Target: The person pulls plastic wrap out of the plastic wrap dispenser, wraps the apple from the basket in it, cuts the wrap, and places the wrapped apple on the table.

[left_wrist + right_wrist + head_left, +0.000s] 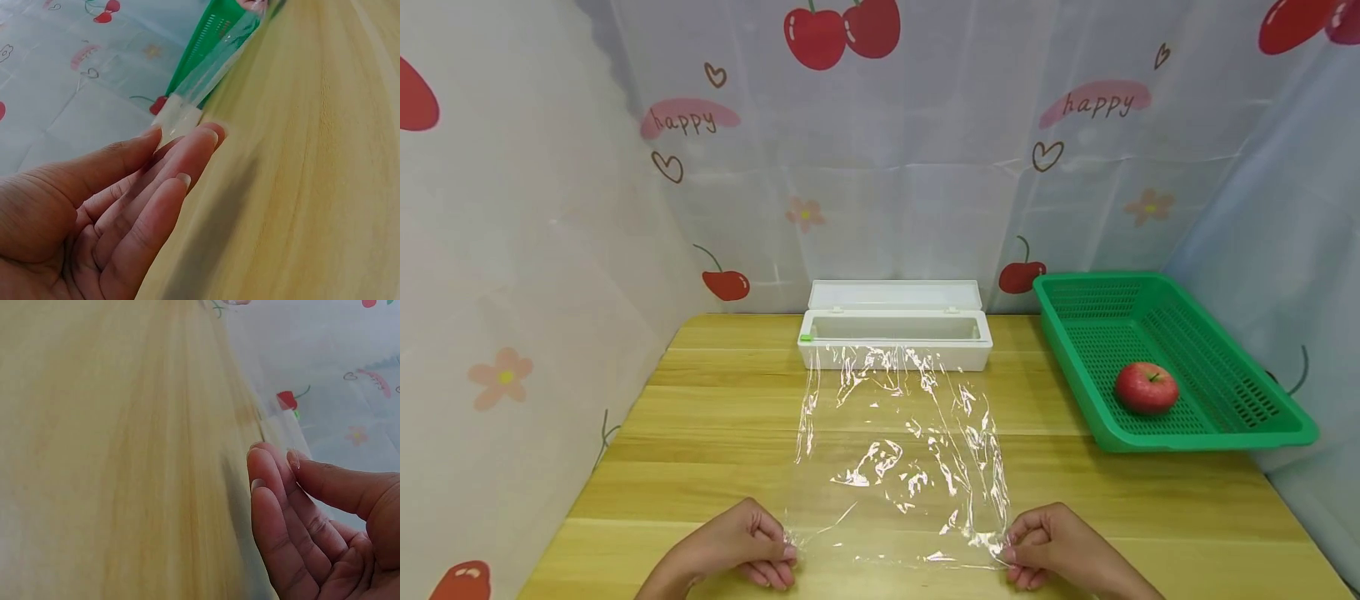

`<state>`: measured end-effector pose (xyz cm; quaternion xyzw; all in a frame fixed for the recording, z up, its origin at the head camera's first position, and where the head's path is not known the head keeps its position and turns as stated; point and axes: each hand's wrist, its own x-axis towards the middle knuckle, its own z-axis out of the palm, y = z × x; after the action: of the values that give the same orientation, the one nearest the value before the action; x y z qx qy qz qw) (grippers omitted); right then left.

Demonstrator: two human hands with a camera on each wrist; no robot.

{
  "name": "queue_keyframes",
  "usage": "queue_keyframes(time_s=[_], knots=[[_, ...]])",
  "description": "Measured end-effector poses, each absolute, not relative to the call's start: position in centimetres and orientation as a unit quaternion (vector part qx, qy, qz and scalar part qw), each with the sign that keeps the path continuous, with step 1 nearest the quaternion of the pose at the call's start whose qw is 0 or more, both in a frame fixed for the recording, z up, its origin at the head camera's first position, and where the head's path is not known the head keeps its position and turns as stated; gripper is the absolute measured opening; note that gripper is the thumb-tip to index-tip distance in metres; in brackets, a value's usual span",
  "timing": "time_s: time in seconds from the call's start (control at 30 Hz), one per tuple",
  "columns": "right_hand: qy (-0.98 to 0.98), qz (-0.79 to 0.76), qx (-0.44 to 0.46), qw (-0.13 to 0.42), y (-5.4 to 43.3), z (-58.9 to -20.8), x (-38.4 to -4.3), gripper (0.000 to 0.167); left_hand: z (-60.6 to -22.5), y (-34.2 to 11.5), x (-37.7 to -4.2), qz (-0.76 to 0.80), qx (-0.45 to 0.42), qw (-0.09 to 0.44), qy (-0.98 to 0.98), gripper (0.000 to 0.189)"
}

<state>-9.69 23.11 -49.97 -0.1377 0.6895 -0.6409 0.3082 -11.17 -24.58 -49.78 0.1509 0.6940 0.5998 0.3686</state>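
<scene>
A sheet of clear plastic wrap (895, 467) stretches from a white wrap dispenser box (895, 357) toward the front of the table. My left hand (741, 546) pinches its near left corner between thumb and fingers. At the near right corner, my right hand (1052, 550) pinches the wrap the same way. The box stands at the back with its lid (895, 294) raised, and a small green slider (806, 338) sits at the left end of its front rim. In the left wrist view, thumb and fingertips of the left hand (125, 206) meet at the film's edge.
At the right of the wooden table (715, 433) stands a green plastic basket (1075, 392) with a red apple (1147, 388) in it. Behind the table hangs a curtain (910, 208) printed with cherries, and it also lines the left and right sides.
</scene>
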Motion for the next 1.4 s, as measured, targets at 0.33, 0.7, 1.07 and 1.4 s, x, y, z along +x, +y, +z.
queue_keyframes(time_s=[0.33, 0.7, 1.07, 1.4], knots=[[0.724, -0.611, -0.101, 0.303, 22.5, -49.7, -10.5, 0.017, -50.6, -24.7, -11.5, 0.608, 0.123, 0.373, 0.690, 0.026], [0.726, -0.607, -0.096, 0.308, 22.5, -50.1, -11.0, 0.015, -51.1, -24.8, -11.8, 0.610, 0.120, 0.361, 0.695, 0.027], [0.740, -0.594, -0.094, 0.300, 22.9, -49.3, -11.1, 0.016, -49.8, -25.7, -11.8, 0.598, 0.094, 0.326, 0.726, 0.026], [0.776, -0.565, -0.113, 0.256, 24.2, -47.4, -12.1, 0.022, -49.7, -25.5, -13.1, 0.538, 0.154, 0.104, 0.822, 0.041]])
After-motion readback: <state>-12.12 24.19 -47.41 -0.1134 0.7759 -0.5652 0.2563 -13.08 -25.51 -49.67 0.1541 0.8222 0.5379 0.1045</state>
